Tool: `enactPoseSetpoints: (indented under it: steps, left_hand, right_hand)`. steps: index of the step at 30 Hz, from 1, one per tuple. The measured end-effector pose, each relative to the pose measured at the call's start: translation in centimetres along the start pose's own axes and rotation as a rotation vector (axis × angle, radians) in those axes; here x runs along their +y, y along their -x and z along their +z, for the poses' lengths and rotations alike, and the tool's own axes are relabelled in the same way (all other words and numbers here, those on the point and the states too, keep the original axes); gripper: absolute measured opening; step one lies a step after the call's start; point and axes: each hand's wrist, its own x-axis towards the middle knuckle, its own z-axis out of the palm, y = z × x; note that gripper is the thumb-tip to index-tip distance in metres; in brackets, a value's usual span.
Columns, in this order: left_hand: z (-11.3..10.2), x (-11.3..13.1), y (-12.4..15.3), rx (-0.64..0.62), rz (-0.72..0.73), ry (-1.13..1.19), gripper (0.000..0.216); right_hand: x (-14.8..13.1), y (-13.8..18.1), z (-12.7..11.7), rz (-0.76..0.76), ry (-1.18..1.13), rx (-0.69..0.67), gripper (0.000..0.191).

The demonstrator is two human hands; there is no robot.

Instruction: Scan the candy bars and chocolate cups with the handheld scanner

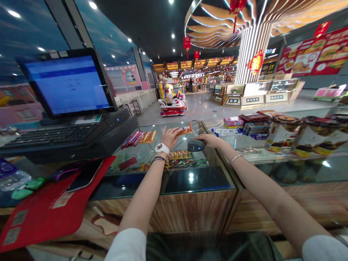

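Observation:
Over the glass counter [146, 154], my left hand [169, 137] grips one end of a snack bar in an orange-brown wrapper [186, 129]. My right hand [211, 140] is closed around a dark barcode scanner [195, 145], which sits just below and to the right of the wrapper. A thin cable runs behind the scanner. Left of my left hand lie bars in red and purple wrappers [132, 140], with orange-yellow packets [148, 137] beside them. Small packaged goods [179, 159] show through the glass.
On the left stand a monitor [69, 85] and a keyboard [51, 136]. A phone [86, 174] and a mouse [65, 172] lie on a red mat [51, 210]. To the right are stacked boxes [255, 127] and large lidded cups [284, 132]. A ride-on toy [172, 105] stands beyond.

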Motion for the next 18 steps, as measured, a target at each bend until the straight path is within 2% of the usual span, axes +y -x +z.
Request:
enactPoseSetpoints:
  steps: [4,8,12,14,18]
  left_hand:
    - [0.1,-0.2,0.0,0.025,-0.018,-0.01,0.048]
    - [0.0,-0.1,-0.1,0.036,-0.039,-0.006,0.047]
    - [0.0,0.1,-0.1,0.043,-0.049,0.005,0.045]
    - [-0.1,0.2,-0.2,0.043,-0.058,0.009,0.045]
    - [-0.2,0.1,-0.2,0.045,-0.098,0.008,0.044]
  right_hand:
    - [-0.6,0.1,-0.5,0.127,-0.026,0.173,0.063]
    - [-1.0,-0.4,-1.1,0.275,-0.154,0.459,0.044]
    - [-0.8,-0.6,-1.9,0.387,-0.3,0.684,0.042]
    - [-0.8,-0.5,-2.5,0.429,-0.321,0.693,0.043]
    - [-1.8,-0.2,-3.4,0.472,-0.251,0.567,0.037]
